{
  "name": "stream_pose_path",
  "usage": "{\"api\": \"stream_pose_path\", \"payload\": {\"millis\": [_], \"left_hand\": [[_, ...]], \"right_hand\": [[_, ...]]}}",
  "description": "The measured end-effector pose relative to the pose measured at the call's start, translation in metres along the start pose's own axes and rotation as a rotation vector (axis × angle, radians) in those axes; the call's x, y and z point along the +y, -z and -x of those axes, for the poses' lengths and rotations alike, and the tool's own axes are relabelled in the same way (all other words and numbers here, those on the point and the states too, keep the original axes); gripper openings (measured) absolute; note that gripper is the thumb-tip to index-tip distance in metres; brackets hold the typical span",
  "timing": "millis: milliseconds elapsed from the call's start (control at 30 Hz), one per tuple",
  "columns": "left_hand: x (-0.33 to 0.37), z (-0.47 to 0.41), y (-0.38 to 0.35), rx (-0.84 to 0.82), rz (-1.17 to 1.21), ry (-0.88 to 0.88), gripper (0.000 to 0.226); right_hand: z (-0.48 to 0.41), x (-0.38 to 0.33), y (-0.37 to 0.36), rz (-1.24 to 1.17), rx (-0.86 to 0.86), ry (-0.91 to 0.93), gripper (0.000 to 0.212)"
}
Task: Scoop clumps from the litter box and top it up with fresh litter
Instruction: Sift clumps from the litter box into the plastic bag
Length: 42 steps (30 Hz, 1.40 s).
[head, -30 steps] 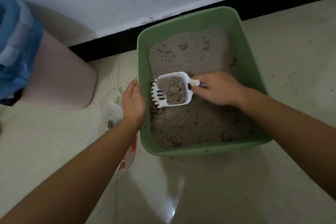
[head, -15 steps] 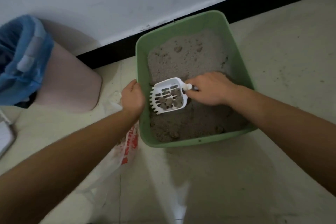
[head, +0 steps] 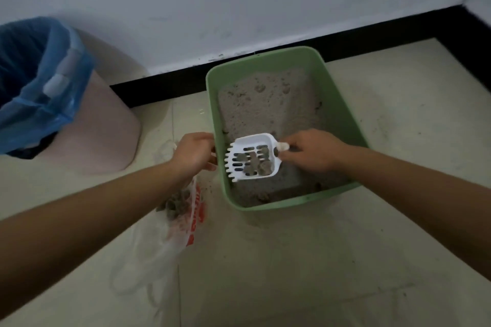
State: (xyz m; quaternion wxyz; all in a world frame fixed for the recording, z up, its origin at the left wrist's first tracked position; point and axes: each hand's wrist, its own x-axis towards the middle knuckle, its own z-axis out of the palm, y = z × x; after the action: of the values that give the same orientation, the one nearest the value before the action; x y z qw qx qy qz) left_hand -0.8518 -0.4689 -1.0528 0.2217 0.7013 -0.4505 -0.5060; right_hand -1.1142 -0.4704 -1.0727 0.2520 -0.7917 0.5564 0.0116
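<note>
A green litter box (head: 342, 103) full of grey litter (head: 268, 111) sits on the floor against the wall. My right hand (head: 313, 151) grips the handle of a white slotted scoop (head: 239, 151), held level above the litter near the box's left wall. Several dark clumps (head: 256, 163) lie in the scoop. My left hand (head: 195, 152) holds the box's left rim, with fingers curled over the edge. A thin plastic bag (head: 186, 210) with red print lies on the floor left of the box and holds several clumps.
A pink bin (head: 101, 130) lined with a blue bag (head: 42, 82) stands at the left by the wall. A black skirting board (head: 372, 34) runs behind the box. Scattered litter grains dot the pale tiled floor (head: 305, 260).
The loose litter has sifted out of the scoop, leaving only clumps in it. The view has pulled back and shifted, bringing the plastic bag and the bin more into sight.
</note>
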Motion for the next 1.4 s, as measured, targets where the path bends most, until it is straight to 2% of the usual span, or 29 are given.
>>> {"api": "stream_pose_path", "payload": {"millis": [100, 167, 233, 300, 333, 400, 467, 567, 633, 767, 867, 933, 1067, 1133, 1233, 1333, 1400], "left_hand": [[-0.013, 0.001, 0.015, -0.065, 0.081, 0.045, 0.035], [-0.024, 0.0, 0.036, -0.019, -0.051, -0.046, 0.03], [-0.042, -0.004, 0.062, 0.119, -0.301, -0.173, 0.03], [-0.064, -0.008, 0.087, 0.243, -0.59, -0.176, 0.046], [-0.075, -0.01, 0.098, 0.278, -0.681, -0.124, 0.058], [-0.092, -0.011, 0.114, 0.28, -0.749, 0.015, 0.08], [-0.103, -0.013, 0.125, 0.226, -0.663, 0.121, 0.085], [-0.109, -0.012, 0.129, 0.195, -0.371, 0.203, 0.054], [-0.109, -0.013, 0.128, 0.203, -0.276, 0.211, 0.036], [-0.109, -0.015, 0.119, 0.218, -0.22, 0.175, 0.022], [-0.109, -0.017, 0.118, 0.211, -0.24, 0.132, 0.016], [-0.107, -0.017, 0.118, 0.203, -0.232, 0.109, 0.013], [-0.106, -0.016, 0.119, 0.218, -0.178, 0.118, 0.013], [-0.108, -0.017, 0.12, 0.253, -0.124, 0.143, 0.016], [-0.11, -0.021, 0.118, 0.276, -0.133, 0.142, 0.016], [-0.106, -0.024, 0.11, 0.304, -0.301, 0.071, 0.028], [-0.097, -0.021, 0.099, 0.364, -0.45, -0.07, 0.039]], "right_hand": [[0.015, -0.008, -0.006, -0.078, 0.001, -0.034, 0.038], [0.021, -0.01, -0.011, -0.093, -0.057, -0.047, 0.036], [0.023, -0.013, -0.014, -0.151, -0.037, -0.079, 0.032], [0.023, -0.019, -0.012, -0.272, 0.06, -0.105, 0.035], [0.021, -0.024, -0.008, -0.318, 0.109, -0.112, 0.039], [0.015, -0.044, 0.001, -0.324, 0.161, -0.087, 0.044], [0.007, -0.076, 0.008, -0.261, 0.146, -0.033, 0.038], [-0.009, -0.133, 0.003, -0.103, 0.053, 0.034, 0.024], [-0.017, -0.167, -0.011, 0.136, 0.025, 0.144, 0.024], [-0.026, -0.208, -0.026, 0.625, 0.077, 0.43, 0.009], [-0.025, -0.215, -0.024, 0.719, 0.087, 0.496, 0.016], [-0.024, -0.212, -0.025, 0.785, 0.153, 0.544, 0.018], [-0.023, -0.198, -0.023, 0.832, 0.136, 0.531, 0.021], [-0.023, -0.19, -0.018, 0.758, 0.158, 0.463, 0.022], [-0.021, -0.169, 0.002, 0.405, 0.171, 0.287, 0.032], [-0.017, -0.133, 0.031, 0.191, 0.319, 0.143, 0.039], [-0.013, -0.105, 0.046, 0.121, 0.351, 0.068, 0.039]]}}
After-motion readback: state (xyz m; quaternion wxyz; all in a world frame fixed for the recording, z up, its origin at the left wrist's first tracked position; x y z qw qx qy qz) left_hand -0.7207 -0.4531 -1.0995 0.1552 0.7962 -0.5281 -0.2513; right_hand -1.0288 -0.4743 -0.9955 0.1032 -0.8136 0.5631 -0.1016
